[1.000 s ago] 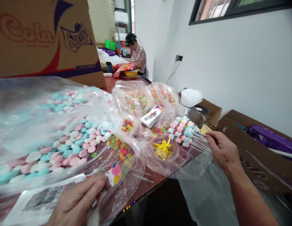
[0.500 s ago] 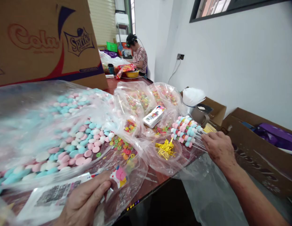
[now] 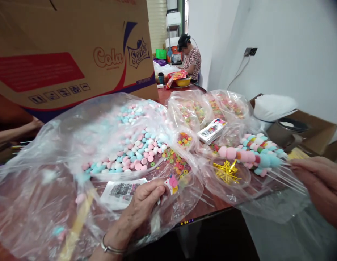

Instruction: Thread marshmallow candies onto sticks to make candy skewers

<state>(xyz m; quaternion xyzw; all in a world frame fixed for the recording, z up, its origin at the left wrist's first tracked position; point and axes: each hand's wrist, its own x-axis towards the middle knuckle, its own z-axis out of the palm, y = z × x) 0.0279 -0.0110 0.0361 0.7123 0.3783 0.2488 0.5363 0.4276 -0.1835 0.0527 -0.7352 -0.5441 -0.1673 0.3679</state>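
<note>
My left hand [image 3: 142,203] is closed, thumb against fingers, on a small printed packet [image 3: 171,184] with pink and yellow on it. Its lower part is hidden by the hand. At the right, my right hand [image 3: 317,181] pinches the stick end of a candy skewer [image 3: 239,156] threaded with pink, blue and white pieces. Beneath that skewer lies a pile of similar skewers [image 3: 262,141], their white sticks towards my right hand. Gold twist ties [image 3: 226,172] sit just left of the pile. Printed sheets [image 3: 122,192] lie beside my left hand.
Loose pastel candies [image 3: 141,152] spread over clear plastic behind my left hand. Fruit-coloured rings [image 3: 175,161] lie beside them, and a stack of printed cards [image 3: 212,130] behind. A large carton [image 3: 76,47] stands at left. Another person's hand [image 3: 32,125] shows at the left edge; a co-worker [image 3: 192,61] sits far back.
My right hand has lifted one skewer off the pile, where before it was reaching at the sticks. My left hand still holds the packet. The view has turned left.
</note>
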